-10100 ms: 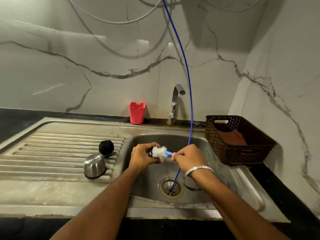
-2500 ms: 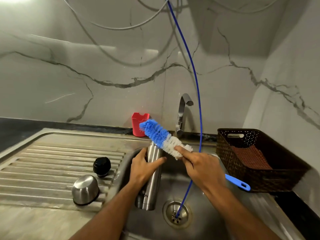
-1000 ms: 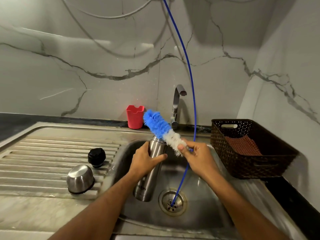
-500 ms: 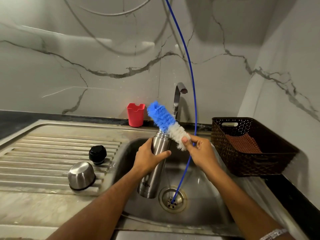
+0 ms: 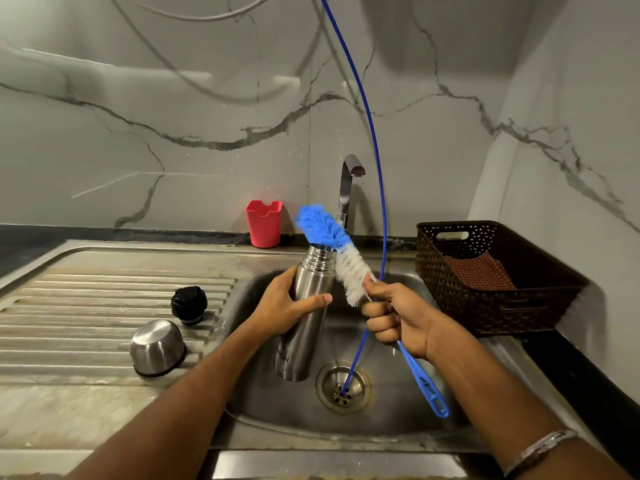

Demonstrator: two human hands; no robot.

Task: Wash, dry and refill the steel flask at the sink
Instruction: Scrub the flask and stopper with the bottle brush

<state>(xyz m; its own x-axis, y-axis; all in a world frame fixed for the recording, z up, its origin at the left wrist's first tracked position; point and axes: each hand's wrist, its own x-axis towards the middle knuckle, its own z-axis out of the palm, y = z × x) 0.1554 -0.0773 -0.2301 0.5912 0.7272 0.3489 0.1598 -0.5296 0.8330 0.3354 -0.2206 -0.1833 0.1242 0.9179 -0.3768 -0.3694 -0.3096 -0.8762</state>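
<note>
My left hand (image 5: 282, 311) grips the steel flask (image 5: 304, 327) around its upper body, holding it nearly upright over the sink basin (image 5: 391, 407), mouth open at the top. My right hand (image 5: 398, 318) holds the bottle brush (image 5: 332, 245) by its wire stem just below the bristles. The blue and white bristle head lies outside the flask, slanting across its mouth and neck. The brush's blue handle points down to the right. The flask's steel cup (image 5: 157, 348) and black stopper (image 5: 189, 304) rest on the ribbed drainboard.
A steel tap (image 5: 348, 188) stands behind the basin, shut off. A thin blue hose (image 5: 377, 188) runs from above down into the drain (image 5: 343, 388). A red holder (image 5: 264, 223) sits by the wall. A dark woven basket (image 5: 485, 303) with a cloth stands at the right.
The brush, which was scrubbing inside the flask ten seconds ago, is out and lies beside the neck. In the last second the flask rose slightly and my right hand slid down the stem.
</note>
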